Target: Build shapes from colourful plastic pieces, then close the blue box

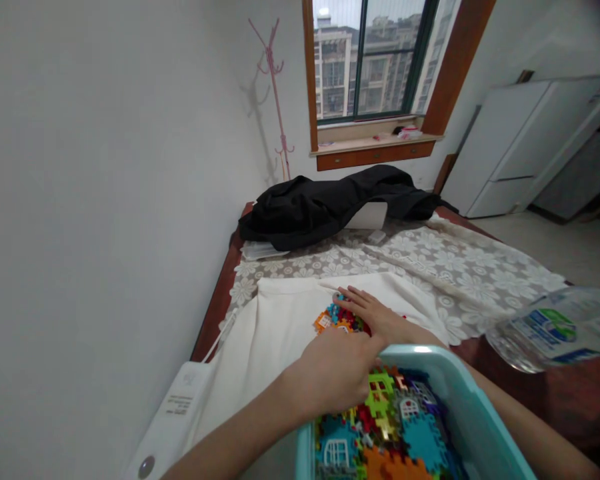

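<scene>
Many bright toothed pieces (383, 417), turquoise bin (485, 420) in left grip (334, 368); right grip (374, 315) spread.

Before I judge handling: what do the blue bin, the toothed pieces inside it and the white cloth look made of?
The blue bin: probably smooth, semi-gloss plastic, by the highlight along its rim. The toothed pieces: likely hard molded plastic, given solid colors and crisp teeth. The white cloth: matte fabric, by its soft folds; fiber unclear.
</scene>
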`<act>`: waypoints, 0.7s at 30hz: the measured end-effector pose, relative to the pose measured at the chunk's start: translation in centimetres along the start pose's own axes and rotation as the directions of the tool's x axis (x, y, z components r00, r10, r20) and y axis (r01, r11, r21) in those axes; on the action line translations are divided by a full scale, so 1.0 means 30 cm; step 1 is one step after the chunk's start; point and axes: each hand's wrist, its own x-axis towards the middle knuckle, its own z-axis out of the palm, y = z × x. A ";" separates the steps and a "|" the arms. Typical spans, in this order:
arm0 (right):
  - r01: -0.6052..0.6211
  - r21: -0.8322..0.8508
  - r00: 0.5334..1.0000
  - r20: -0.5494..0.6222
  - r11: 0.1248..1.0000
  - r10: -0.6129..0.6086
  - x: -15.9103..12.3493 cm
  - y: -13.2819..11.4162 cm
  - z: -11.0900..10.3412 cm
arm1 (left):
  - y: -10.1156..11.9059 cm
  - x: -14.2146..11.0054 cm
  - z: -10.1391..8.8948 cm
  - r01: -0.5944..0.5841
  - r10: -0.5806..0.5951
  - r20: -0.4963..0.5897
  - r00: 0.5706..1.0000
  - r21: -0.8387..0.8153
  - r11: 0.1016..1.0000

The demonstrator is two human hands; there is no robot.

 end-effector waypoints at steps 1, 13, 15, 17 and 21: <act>-0.005 0.000 1.000 0.003 1.000 0.005 0.000 -0.003 -0.002 | -0.001 0.002 -0.001 0.007 -0.007 0.003 1.000 -0.006 1.000; 0.050 -0.008 0.990 -0.131 0.999 -0.051 0.013 -0.013 -0.044 | -0.005 0.001 -0.017 0.031 -0.030 0.021 0.999 -0.084 0.996; 0.047 -0.019 0.989 -0.137 0.999 -0.049 0.008 -0.019 -0.048 | -0.004 -0.001 -0.018 0.037 -0.035 0.026 0.999 -0.074 0.997; 0.047 -0.022 0.986 -0.160 0.999 -0.050 0.004 -0.028 -0.055 | -0.002 -0.002 -0.020 0.038 -0.036 0.028 0.999 -0.063 0.997; 0.085 0.008 0.989 -0.124 0.996 -0.083 0.003 -0.038 -0.067 | 0.001 -0.004 -0.021 0.046 -0.045 0.022 0.999 -0.056 0.997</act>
